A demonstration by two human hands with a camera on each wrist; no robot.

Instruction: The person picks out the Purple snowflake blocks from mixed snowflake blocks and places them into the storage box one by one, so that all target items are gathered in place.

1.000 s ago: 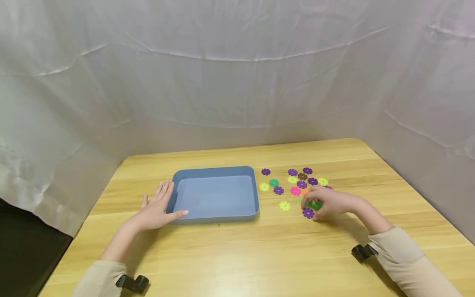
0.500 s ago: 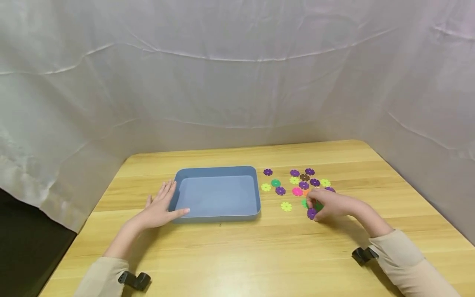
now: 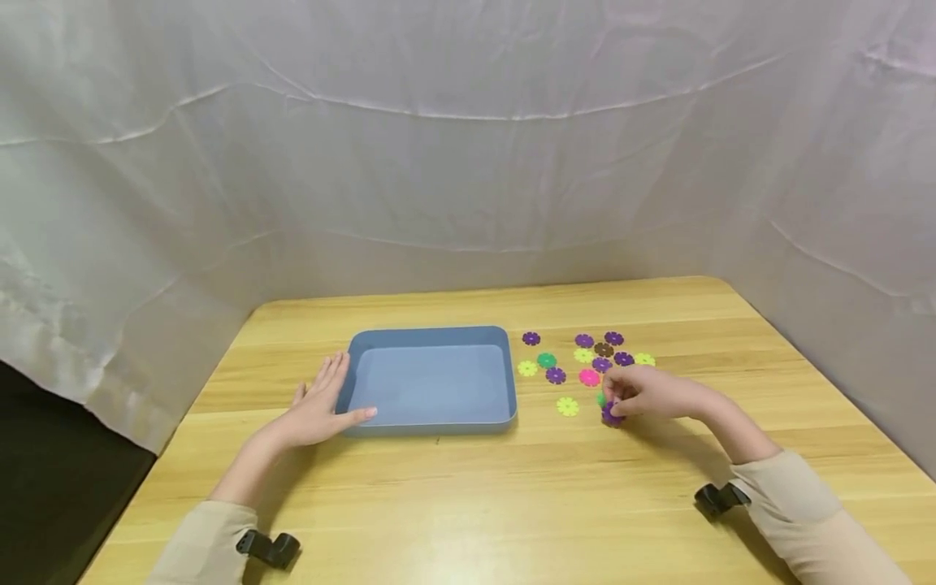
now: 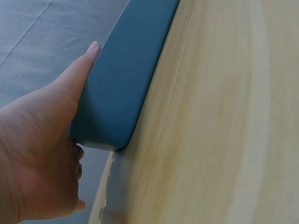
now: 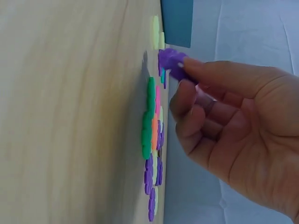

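Head view: the left hand [image 3: 316, 414] rests flat, fingers relaxed, against the near left corner of the blue tray [image 3: 431, 422]; the right hand [image 3: 647, 394] pinches a purple disc [image 3: 611, 414] just off the table, near the scattered discs [image 3: 588, 357]

Left wrist view: the thumb lies along the tray's wall [image 4: 126, 88]

Right wrist view: thumb and forefinger grasp the purple disc [image 5: 170, 59] beside a green disc [image 5: 148, 123]

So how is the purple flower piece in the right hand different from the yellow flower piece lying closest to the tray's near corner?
The purple flower piece is pinched in the right hand and lifted off the table; the wrist view shows a gap beneath it. The yellow flower piece lies flat and untouched. The purple one is dark, the yellow one pale. Both share the same notched flower shape and look similar in size.
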